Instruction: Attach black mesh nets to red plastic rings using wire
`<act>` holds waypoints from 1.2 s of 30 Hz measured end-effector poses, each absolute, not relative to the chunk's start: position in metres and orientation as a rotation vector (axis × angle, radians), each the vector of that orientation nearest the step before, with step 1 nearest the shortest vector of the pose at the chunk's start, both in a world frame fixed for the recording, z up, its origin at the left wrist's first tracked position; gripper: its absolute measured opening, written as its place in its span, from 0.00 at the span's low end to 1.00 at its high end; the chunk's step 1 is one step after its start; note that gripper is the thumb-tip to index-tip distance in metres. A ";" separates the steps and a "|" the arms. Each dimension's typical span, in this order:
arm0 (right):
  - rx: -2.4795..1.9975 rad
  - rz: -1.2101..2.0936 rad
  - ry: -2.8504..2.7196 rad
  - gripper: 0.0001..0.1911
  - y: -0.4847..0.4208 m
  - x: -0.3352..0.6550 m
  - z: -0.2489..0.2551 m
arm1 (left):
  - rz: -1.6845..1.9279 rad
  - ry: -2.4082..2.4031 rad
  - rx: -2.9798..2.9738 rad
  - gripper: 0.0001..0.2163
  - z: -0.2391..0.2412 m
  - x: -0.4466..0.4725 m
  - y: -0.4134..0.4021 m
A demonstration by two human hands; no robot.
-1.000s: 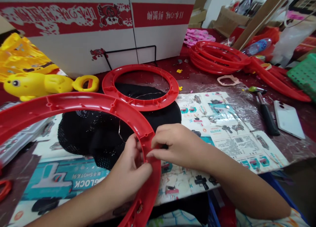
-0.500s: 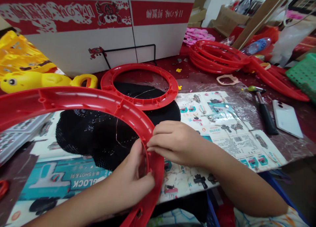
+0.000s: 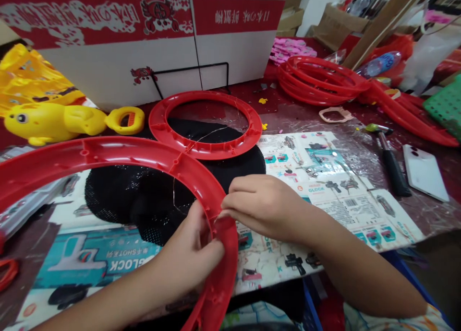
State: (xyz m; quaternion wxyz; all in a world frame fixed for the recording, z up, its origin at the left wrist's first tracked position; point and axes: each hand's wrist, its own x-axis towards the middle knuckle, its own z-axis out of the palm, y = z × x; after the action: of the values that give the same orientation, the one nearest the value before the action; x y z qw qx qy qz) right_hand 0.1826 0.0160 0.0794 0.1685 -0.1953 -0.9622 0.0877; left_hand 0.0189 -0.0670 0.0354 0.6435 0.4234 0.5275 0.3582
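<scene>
A large red plastic ring (image 3: pixel 118 151), its ribbed hollow side up, reaches from the left edge round to the front. My left hand (image 3: pixel 196 249) grips its right side, thumb on the inner rim. Against the same stretch of ring my right hand (image 3: pixel 264 206) pinches with bent fingers; what sits between the fingertips is hidden. A thin wire (image 3: pixel 174 192) shows inside the ring and runs on up over it. Behind lies a smaller red ring (image 3: pixel 207 151), resting partly on black mesh fabric (image 3: pixel 126 201).
Printed cardboard (image 3: pixel 331 211) covers the tabletop. At right lie a hammer (image 3: pixel 391 170) and a white phone (image 3: pixel 425 172). More red rings (image 3: pixel 320 98) are stacked at the back right. A yellow toy (image 3: pixel 54 122) is at left, before a large white box (image 3: pixel 108 76).
The large ring has tilted and shifted slightly, its far left part now lower in view. Both hands keep nearly the same place on it. The view has drifted a little.
</scene>
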 end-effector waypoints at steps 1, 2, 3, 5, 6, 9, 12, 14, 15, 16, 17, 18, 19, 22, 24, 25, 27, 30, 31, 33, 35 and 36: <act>-0.546 0.230 -2.743 0.16 0.016 0.183 0.081 | 0.793 1.194 0.984 0.22 0.035 0.018 -0.067; -0.532 0.206 -2.743 0.15 0.016 0.182 0.082 | 0.779 1.182 1.008 0.23 0.033 0.018 -0.067; -0.513 0.183 -2.737 0.14 0.016 0.181 0.083 | 0.766 1.169 1.037 0.23 0.032 0.017 -0.067; -0.456 0.168 -2.716 0.12 0.015 0.180 0.083 | 0.724 1.141 1.113 0.23 0.031 0.016 -0.069; -0.430 0.187 -2.704 0.12 0.014 0.179 0.082 | 0.701 1.132 1.149 0.22 0.031 0.015 -0.070; -0.425 0.369 -2.691 0.13 0.012 0.179 0.082 | 0.642 1.117 1.220 0.22 0.033 0.015 -0.072; -0.462 0.599 -2.685 0.12 0.012 0.180 0.085 | 0.577 1.140 1.255 0.22 0.037 0.014 -0.072; -0.464 0.715 -2.662 0.11 0.013 0.181 0.088 | 0.552 1.138 1.279 0.23 0.039 0.014 -0.071; -0.461 0.765 -2.647 0.10 0.014 0.181 0.089 | 0.549 1.124 1.284 0.23 0.040 0.013 -0.071; -0.460 0.809 -2.628 0.11 0.014 0.182 0.089 | 0.551 1.110 1.281 0.24 0.040 0.013 -0.072; -0.464 0.846 -2.610 0.11 0.015 0.182 0.090 | 0.551 1.097 1.271 0.23 0.039 0.012 -0.072; -0.467 0.873 -2.593 0.11 0.015 0.182 0.090 | 0.548 1.092 1.257 0.23 0.039 0.011 -0.073; -0.468 0.884 -2.578 0.11 0.016 0.183 0.090 | 0.549 1.092 1.245 0.23 0.038 0.011 -0.073; -0.460 0.851 -2.535 0.09 0.017 0.184 0.088 | 0.547 1.087 1.224 0.23 0.037 0.010 -0.075; -0.447 0.833 -2.521 0.09 0.018 0.184 0.087 | 0.536 1.067 1.211 0.25 0.037 0.010 -0.075; -0.445 0.833 -2.519 0.09 0.018 0.183 0.086 | 0.537 1.055 1.200 0.25 0.037 0.010 -0.075; -0.437 0.838 -2.510 0.08 0.019 0.183 0.085 | 0.549 1.048 1.180 0.26 0.037 0.009 -0.076; -0.428 0.806 -2.487 0.09 0.018 0.184 0.083 | 0.540 1.065 1.164 0.27 0.036 0.010 -0.076; -0.419 0.783 -2.482 0.09 0.018 0.184 0.083 | 0.530 1.065 1.161 0.27 0.037 0.010 -0.076; -0.400 0.736 -2.483 0.10 0.017 0.184 0.084 | 0.520 1.050 1.158 0.25 0.038 0.011 -0.075; -0.384 0.702 -2.502 0.10 0.016 0.184 0.084 | 0.504 1.039 1.171 0.24 0.039 0.012 -0.074; -0.387 0.689 -2.516 0.11 0.016 0.183 0.085 | 0.497 1.036 1.188 0.24 0.039 0.011 -0.074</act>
State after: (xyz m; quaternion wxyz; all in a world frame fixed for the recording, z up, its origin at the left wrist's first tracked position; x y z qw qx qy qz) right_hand 0.1835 0.0160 0.0847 0.2495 -0.1422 -0.9239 0.2528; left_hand 0.0115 -0.0735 0.0393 0.6775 0.5287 0.4612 0.2210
